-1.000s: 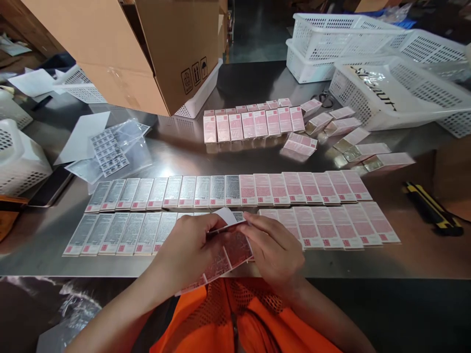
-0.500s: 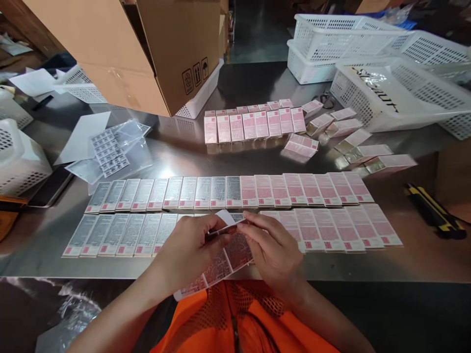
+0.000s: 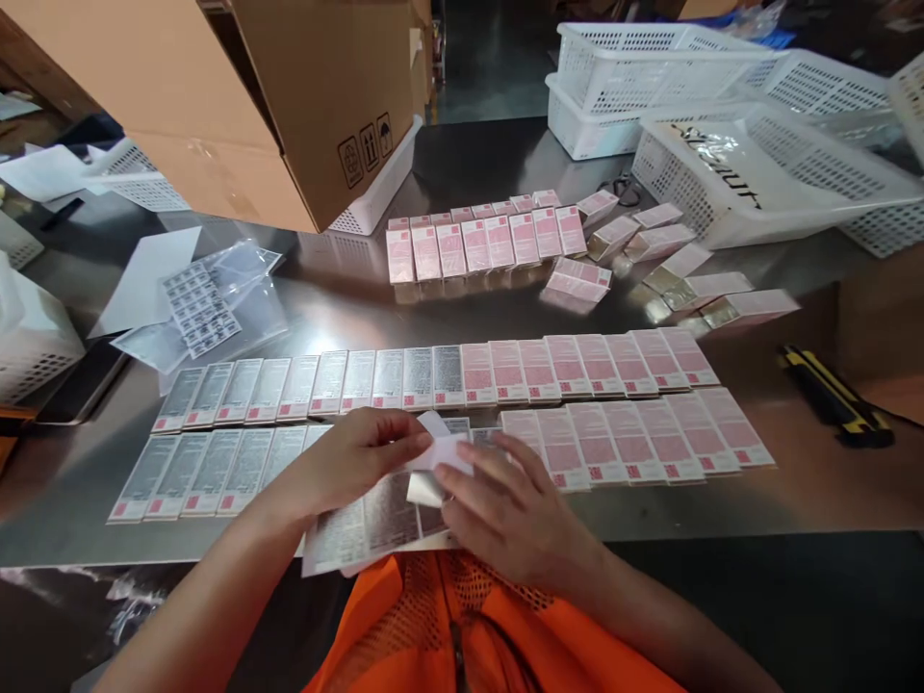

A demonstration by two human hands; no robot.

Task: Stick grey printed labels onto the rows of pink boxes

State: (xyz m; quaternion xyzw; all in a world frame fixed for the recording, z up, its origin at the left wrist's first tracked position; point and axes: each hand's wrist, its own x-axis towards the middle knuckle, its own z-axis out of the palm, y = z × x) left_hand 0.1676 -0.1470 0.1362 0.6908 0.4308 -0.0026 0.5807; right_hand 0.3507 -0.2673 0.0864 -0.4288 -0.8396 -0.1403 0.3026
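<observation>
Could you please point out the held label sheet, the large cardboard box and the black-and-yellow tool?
Held label sheet (image 3: 386, 515): head view, on a silvery label.
Large cardboard box (image 3: 328, 101): head view, on its printed side.
Black-and-yellow tool (image 3: 835, 393): head view, middle of its body.

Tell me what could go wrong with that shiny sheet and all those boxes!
The sheet curls up between the left hand and the right hand, so it might crease or tear.

Both hands are very near the neat rows of boxes, so a bump could push some out of line.
</observation>
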